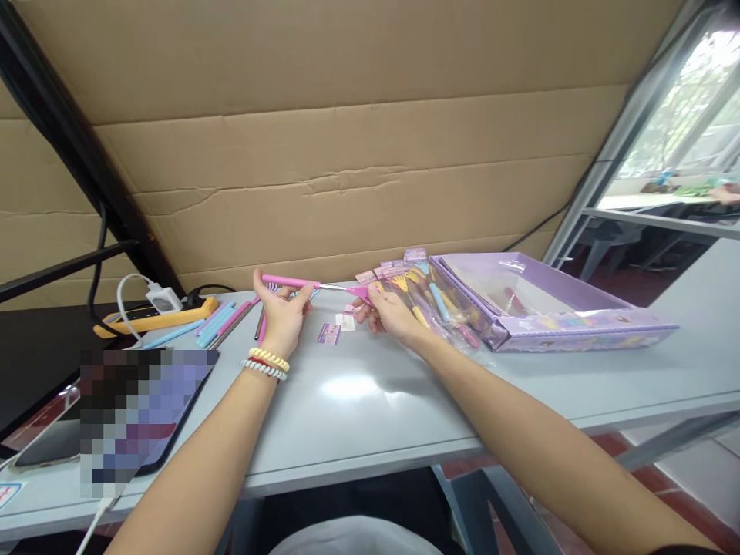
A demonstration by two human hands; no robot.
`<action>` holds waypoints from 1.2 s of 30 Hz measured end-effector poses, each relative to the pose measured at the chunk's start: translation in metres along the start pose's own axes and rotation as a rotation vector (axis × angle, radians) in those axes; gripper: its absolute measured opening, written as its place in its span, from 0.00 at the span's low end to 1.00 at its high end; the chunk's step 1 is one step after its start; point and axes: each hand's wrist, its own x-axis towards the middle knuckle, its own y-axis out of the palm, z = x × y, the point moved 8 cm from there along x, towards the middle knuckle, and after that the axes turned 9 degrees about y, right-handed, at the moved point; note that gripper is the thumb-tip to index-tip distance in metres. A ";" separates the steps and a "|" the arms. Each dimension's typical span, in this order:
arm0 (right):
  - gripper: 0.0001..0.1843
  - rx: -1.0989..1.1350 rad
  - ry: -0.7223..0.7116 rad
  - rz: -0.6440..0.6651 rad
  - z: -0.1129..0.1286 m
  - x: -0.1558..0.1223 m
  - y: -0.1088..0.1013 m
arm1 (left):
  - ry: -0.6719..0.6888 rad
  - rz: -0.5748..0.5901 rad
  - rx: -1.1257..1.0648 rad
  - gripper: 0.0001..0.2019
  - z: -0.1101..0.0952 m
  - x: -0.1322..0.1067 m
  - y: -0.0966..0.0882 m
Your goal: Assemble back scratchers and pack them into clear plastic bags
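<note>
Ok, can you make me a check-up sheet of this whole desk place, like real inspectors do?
Surface: grey table, shiny.
Job's things: pink stick with a metal middle; bagged sticks beside the purple box.
Clutter: small cards, loose coloured sticks, a tablet-like device, screen blurred.
Hands: left hand holds the pink stick's handle; right hand grips its other end.
Cables: white cable near the yellow power strip.
Surroundings: cardboard behind, window at right.

Free tabletop [578,385] strip, purple box [590,331] behind
</note>
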 end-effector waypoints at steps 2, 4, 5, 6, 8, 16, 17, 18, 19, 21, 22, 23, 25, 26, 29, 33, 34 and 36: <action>0.34 -0.013 -0.017 0.030 0.002 0.000 0.003 | -0.042 -0.035 -0.083 0.53 0.002 -0.001 0.000; 0.34 -0.031 -0.018 0.057 0.003 -0.002 0.007 | -0.118 -0.025 -0.159 0.46 0.006 -0.003 0.003; 0.34 -0.039 -0.014 0.066 0.003 -0.003 0.008 | -0.165 0.007 -0.180 0.40 0.008 -0.005 0.007; 0.33 -0.048 -0.011 0.073 0.002 -0.003 0.009 | -0.212 0.050 -0.187 0.33 0.010 -0.007 0.011; 0.33 -0.062 -0.005 0.071 0.000 -0.004 0.010 | -0.281 0.133 -0.170 0.22 0.014 -0.012 0.018; 0.34 -0.121 -0.051 0.007 0.002 0.001 0.003 | -0.153 0.177 -0.209 0.24 0.005 -0.009 0.021; 0.34 -0.123 -0.050 0.000 0.002 0.001 0.002 | -0.155 0.187 -0.209 0.24 0.005 -0.009 0.021; 0.34 -0.124 -0.048 -0.003 0.002 0.000 0.001 | -0.164 0.199 -0.201 0.23 0.006 -0.009 0.022; 0.34 -0.123 -0.050 -0.001 0.003 0.000 0.001 | -0.178 0.212 -0.187 0.23 0.007 -0.010 0.023; 0.32 -0.106 -0.066 0.005 0.006 -0.002 0.001 | -0.209 0.246 -0.166 0.21 0.009 -0.014 0.025; 0.31 -0.092 -0.076 -0.004 0.008 -0.003 0.000 | -0.219 0.265 -0.165 0.21 0.009 -0.015 0.028; 0.31 -0.074 -0.084 -0.028 0.010 -0.004 -0.001 | -0.218 0.282 -0.170 0.20 0.008 -0.017 0.030; 0.31 -0.032 -0.092 -0.101 0.012 -0.004 -0.006 | -0.186 0.306 -0.187 0.19 0.005 -0.019 0.035; 0.32 -0.014 -0.098 -0.142 0.012 -0.004 -0.009 | -0.160 0.308 -0.193 0.18 0.004 -0.019 0.036; 0.31 0.036 -0.121 -0.258 0.014 -0.001 -0.021 | -0.112 0.253 -0.212 0.17 0.003 -0.012 0.033; 0.29 0.113 -0.108 -0.502 0.017 -0.002 -0.056 | -0.058 0.043 -0.261 0.14 -0.003 0.013 0.002; 0.28 0.133 -0.112 -0.598 0.019 -0.005 -0.069 | -0.039 -0.024 -0.272 0.13 -0.007 0.021 -0.010; 0.27 0.157 -0.129 -0.803 0.022 -0.015 -0.099 | 0.000 -0.186 -0.288 0.13 -0.014 0.034 -0.038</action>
